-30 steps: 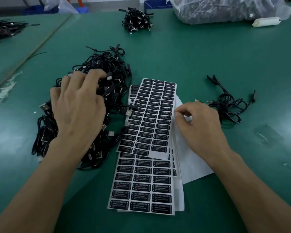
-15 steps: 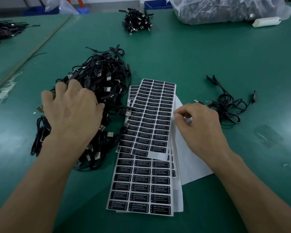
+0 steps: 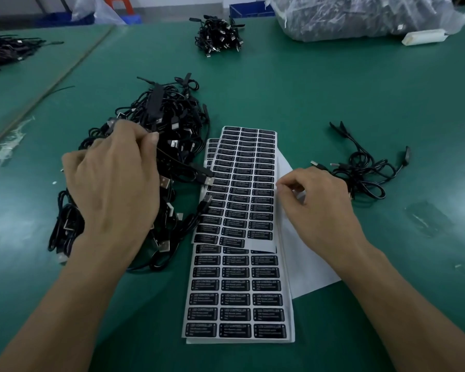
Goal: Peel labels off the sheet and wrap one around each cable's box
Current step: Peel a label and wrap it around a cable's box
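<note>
Black-labelled sheets (image 3: 242, 200) lie between the hands. Beside them the left hand (image 3: 113, 189) rests on the cables (image 3: 177, 122), fingers curled, thumb and forefinger pinching one. The right hand (image 3: 320, 208) pinches the top sheet's right edge, fingers curled.

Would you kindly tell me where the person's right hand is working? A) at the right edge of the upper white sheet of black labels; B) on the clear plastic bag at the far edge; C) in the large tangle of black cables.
A: the right hand pinches at the right edge of the upper white sheet of black labels, while the left hand grips into the large tangle of black cables.
</note>
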{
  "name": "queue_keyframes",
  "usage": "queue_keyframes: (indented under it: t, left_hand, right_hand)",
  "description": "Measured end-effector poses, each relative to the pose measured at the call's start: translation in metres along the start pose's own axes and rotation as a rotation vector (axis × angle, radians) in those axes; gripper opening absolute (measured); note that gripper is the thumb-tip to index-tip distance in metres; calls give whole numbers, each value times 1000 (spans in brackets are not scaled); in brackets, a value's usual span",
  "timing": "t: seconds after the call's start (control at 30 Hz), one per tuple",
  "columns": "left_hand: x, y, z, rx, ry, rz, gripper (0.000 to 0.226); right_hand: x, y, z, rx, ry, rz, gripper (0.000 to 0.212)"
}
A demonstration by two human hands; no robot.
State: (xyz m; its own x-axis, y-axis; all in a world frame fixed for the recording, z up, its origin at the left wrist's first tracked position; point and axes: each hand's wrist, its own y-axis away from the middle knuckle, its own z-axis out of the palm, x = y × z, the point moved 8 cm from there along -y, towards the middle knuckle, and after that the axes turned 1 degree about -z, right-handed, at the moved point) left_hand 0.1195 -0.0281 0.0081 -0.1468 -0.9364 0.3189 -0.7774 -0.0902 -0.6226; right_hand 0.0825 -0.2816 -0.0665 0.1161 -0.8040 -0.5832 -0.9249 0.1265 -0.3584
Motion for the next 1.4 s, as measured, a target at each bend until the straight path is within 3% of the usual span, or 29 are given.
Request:
queue_keyframes:
  t: [0.27,0.43,0.63,0.87,1.0,1.1,1.2,1.4]
  left_hand:
    - [3,1,8,-75,50,95,36]
    - [-11,0,6,-69,-6,-1,14]
    - [-34,0,3,-103,-129,-121,39]
    - [-37,-4,5,-179,-204,-140,55]
    - [-34,-13,10,-232,-213,-100,44]
    - [-25,-17,3,-156,-113,-18,31]
    - [-3,-15,-13,-9,16,125,33]
    - [69,14,-62,473,258,637,31]
  right_hand:
    - [3,0,1,-25,8,7,16]
    - [-1,2,4,-50,-3,-6,12]
    - [-6,10,21,-268,196,-3,77]
    - [-4,13,23,-319,160,-35,80]
    - [-6,13,23,-300,168,-42,79]
    - [-5,13,22,-293,179,-41,82]
    - [-5,11,23,-303,193,-41,85]
    - [-5,14,21,-290,126,-37,80]
